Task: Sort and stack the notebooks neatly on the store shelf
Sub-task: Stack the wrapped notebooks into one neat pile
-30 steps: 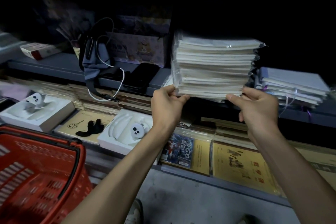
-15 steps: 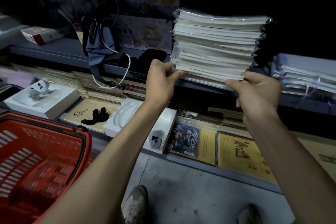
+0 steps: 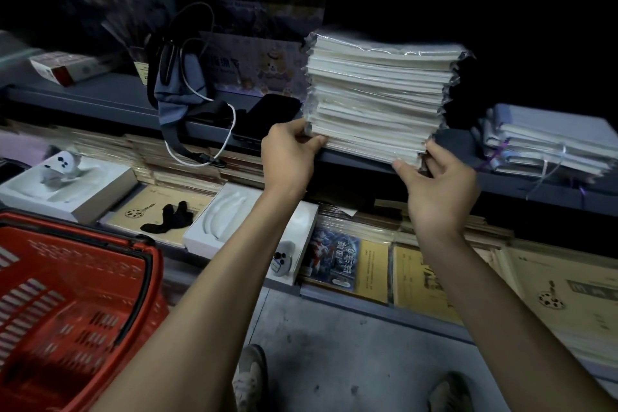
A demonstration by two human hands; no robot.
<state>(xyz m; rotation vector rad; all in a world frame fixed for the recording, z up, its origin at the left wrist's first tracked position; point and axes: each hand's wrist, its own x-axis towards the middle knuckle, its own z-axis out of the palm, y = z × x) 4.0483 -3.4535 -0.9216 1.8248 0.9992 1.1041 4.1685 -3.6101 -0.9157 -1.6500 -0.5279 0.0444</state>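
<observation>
Head view: notebooks (image 3: pixel 378 90), a tall plastic-wrapped stack, sit with their underside at the front lip of the upper shelf (image 3: pixel 100 100). A black phone (image 3: pixel 271 114) lies just to their left, and a second, ribbon-tied pile (image 3: pixel 548 140) lies apart on the right. The left hand (image 3: pixel 287 157) grasps the stack's near-left bottom corner, thumb along the front edge and fingers curled round the side. The right hand (image 3: pixel 438 191) grasps the near-right bottom corner in the same way. Whether the shelf already bears the weight cannot be told, since the lowest books hide the contact.

Compared with a second ago, the stack has gone up and farther in. Then its base hung below and in front of the shelf edge, carried in the air; half a second ago it was about level with that edge. Both hands have kept to the same corners throughout.

In my judgement the placing step is nearly over. What seems left is to push the stack back, square its skewed layers, which lean to the right toward the top, and let go. A red basket (image 3: pixel 67 294) stands near left.
</observation>
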